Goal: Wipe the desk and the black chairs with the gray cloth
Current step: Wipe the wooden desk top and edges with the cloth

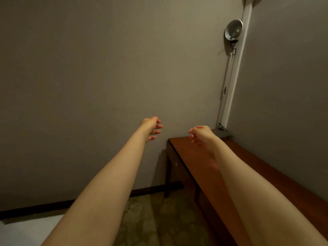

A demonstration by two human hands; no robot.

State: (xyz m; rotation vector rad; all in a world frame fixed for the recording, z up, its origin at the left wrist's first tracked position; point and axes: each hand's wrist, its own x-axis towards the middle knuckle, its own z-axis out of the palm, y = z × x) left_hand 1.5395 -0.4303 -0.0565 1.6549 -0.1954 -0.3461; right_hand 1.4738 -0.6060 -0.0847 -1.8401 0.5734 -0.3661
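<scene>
Both my arms are stretched forward. My left hand [150, 127] hangs in the air in front of the wall, fingers loosely spread, holding nothing. My right hand [200, 133] hovers above the far left corner of the brown wooden desk [198, 167], fingers relaxed and empty. A gray folded thing that may be the gray cloth [221, 133] lies at the far end of the desk, just right of my right hand. No black chair is in view.
A desk lamp [233, 31] on a long arm rises from the desk's far corner along a white strip on the wall. The desk runs along the right wall. Patterned carpet [150, 219] covers the floor on the left; something white [26, 231] shows at bottom left.
</scene>
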